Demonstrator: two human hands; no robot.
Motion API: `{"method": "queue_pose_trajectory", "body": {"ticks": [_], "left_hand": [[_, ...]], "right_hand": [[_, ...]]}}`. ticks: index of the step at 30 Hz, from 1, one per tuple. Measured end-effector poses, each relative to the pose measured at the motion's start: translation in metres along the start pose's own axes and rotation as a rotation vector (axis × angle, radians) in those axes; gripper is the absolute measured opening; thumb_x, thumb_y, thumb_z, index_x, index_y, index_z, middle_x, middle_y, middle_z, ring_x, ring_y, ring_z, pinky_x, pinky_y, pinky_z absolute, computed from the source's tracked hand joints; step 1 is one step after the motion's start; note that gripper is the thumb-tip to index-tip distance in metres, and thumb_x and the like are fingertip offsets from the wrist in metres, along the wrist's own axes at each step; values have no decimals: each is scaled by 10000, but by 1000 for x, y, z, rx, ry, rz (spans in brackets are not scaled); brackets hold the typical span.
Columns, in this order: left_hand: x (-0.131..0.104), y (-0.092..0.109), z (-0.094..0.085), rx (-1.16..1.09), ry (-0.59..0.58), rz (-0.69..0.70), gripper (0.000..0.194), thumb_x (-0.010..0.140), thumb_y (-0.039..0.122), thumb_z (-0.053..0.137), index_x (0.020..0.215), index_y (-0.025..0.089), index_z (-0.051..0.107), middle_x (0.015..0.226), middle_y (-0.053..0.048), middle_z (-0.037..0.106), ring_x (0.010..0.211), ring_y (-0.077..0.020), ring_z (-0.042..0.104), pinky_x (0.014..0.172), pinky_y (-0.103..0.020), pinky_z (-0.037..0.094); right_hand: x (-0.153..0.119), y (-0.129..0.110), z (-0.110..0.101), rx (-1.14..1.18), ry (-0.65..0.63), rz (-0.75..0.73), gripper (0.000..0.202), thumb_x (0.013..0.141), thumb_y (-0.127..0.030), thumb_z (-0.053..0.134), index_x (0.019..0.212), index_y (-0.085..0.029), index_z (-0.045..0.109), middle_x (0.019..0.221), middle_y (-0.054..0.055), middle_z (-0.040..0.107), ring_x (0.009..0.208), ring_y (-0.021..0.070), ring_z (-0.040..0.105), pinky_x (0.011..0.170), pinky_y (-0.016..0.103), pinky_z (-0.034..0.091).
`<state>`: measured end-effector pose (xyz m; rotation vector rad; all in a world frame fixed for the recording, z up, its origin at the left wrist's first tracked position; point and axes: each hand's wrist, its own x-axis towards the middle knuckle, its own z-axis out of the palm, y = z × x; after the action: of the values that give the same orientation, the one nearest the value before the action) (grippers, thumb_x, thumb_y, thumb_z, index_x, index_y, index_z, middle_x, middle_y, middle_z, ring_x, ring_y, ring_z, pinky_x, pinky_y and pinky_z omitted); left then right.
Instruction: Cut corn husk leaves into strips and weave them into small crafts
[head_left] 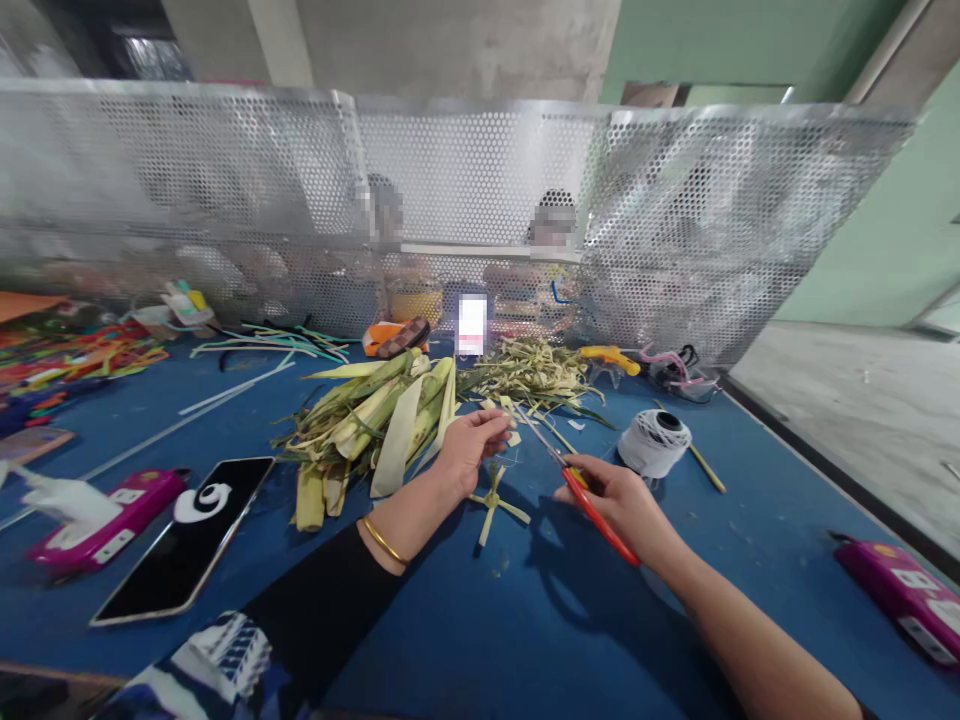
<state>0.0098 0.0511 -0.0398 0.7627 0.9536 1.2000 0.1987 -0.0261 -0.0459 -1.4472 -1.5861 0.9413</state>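
My left hand [465, 452] is closed in a pinch at mid-table; what sits between the fingertips is too small to make out. Red-handled scissors [572, 480] are gripped in my right hand [621, 502], their blades pointing up and left toward the left fingertips. Just under the left hand is a small cross-shaped piece of folded husk strips [492, 502], with fine white thread near it. A bundle of green and pale husks [375, 415] lies beside my left forearm. To the right of the scissors stands a cone of white thread [651, 445].
Shredded husk [536, 370] is heaped at the back. A yellow-handled tool [611, 357] and safety glasses [679, 375] lie right of it. A phone [191, 535] and purple power strip [112, 520] are left, another strip [900, 595] right. A perforated metal screen [472, 150] borders the back.
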Motion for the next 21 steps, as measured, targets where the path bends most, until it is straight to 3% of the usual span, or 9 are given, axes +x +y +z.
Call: {"method": "queue_pose_trajectory", "body": {"ticks": [3,5,9,12,17,21], "left_hand": [[1,3,-1,-40,11,-37,117,692,108,752,739,134,649,662,-17,672,577,-96,637,510,-169,488],[2,6,-1,-73,11,-50,120,706,107,745,760,141,643,691,-17,681,608,-107,655,527,-176,512],[5,11,-5,-130,14,-60,70,747,102,702,764,142,647,730,-34,705,681,-130,687,569,-188,541],[8,17,-8,-171,48,-42,29,770,98,665,759,125,662,739,-55,716,683,-127,690,593,-187,546],[11,23,-10,-226,107,6,53,764,78,642,728,115,656,684,-52,698,607,-98,657,561,-171,527],[9,24,-9,-260,82,7,104,748,42,624,696,132,618,656,-39,678,618,-108,656,587,-189,539]], "right_hand": [[-1,-6,-10,305,-75,-8,632,706,-658,633,1108,-171,642,632,-33,495,460,83,361,438,239,337],[-3,-9,-21,349,-40,-59,631,745,-659,594,1160,-184,611,681,-18,520,467,84,377,445,245,342],[-11,-2,-38,-135,195,-94,556,681,-582,695,1083,-200,647,719,15,625,595,159,549,567,294,436],[-27,7,-31,-595,245,-29,488,732,-534,655,1118,-235,635,841,52,709,743,237,648,625,315,446],[-55,8,-17,-978,24,-22,351,838,-411,560,1116,-208,628,934,84,709,803,244,671,638,293,428],[-53,-7,-29,-1053,-127,-141,265,881,-331,517,1057,-208,673,970,88,674,827,212,640,679,285,422]]}}
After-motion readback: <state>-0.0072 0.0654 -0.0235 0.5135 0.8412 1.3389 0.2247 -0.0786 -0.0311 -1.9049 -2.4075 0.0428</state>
